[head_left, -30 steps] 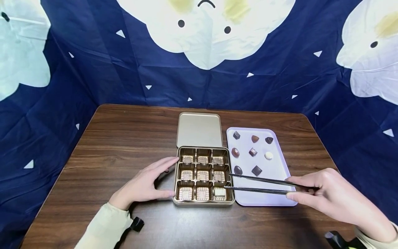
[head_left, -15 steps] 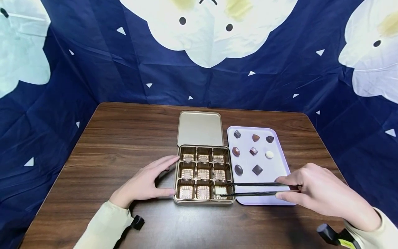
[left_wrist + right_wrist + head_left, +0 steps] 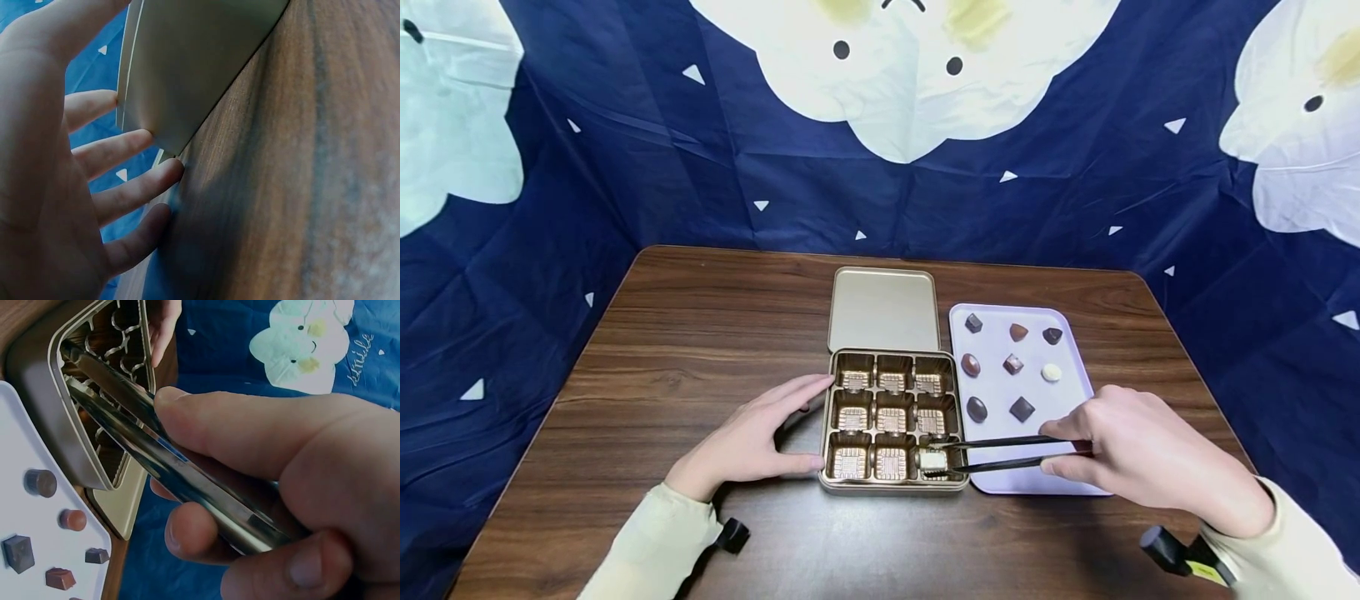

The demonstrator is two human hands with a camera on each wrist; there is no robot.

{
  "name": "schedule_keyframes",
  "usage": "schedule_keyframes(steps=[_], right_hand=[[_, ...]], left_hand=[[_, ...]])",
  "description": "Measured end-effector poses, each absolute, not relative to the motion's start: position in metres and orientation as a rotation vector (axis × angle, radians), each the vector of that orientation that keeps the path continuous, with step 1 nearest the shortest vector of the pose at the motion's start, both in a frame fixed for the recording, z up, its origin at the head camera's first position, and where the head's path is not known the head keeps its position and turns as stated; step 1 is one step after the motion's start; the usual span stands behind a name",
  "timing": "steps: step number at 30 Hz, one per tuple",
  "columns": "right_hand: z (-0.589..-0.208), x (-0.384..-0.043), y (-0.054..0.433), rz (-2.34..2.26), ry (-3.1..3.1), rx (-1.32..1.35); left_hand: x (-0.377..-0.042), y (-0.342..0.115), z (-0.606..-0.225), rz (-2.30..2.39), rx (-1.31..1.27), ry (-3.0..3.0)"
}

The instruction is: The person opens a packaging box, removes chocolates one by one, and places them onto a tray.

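My left hand rests against the left side of a gold tin, thumb and fingers spread along it. In the left wrist view its extended fingers lie by the tin's wall. My right hand grips black metal tongs. The tongs' tips reach into the front right compartment, on either side of a white square chocolate; whether they touch it I cannot tell. The other compartments show bare gold liner. In the right wrist view the tongs lie between thumb and fingers, tips inside the tin.
A lavender tray with several dark, brown and white chocolates stands just right of the tin. Behind the tin lies its gold lid. The wooden table ends at a navy cloth backdrop with white clouds.
My right hand and the tongs have moved left and slightly up, bringing the tips from the tin's right edge to around the white chocolate. My left hand stays at the tin.
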State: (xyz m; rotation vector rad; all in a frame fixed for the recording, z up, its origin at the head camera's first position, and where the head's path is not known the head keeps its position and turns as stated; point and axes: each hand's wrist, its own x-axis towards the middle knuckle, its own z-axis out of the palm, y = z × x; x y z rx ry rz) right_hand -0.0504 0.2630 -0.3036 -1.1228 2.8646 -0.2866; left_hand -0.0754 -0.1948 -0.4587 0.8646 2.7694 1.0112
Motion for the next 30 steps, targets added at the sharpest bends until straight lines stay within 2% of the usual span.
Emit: schedule_keyframes(steps=[15,30], right_hand=[[-0.299,-0.052,0.237,-0.011,2.886,-1.19],[-0.305,-0.055,0.244,-0.13,2.881,-1.254]], left_hand=[[-0.076,-0.196,-0.46,1.004,0.862,2.767],[-0.075,-0.196,-0.459,0.995,0.852,2.773]])
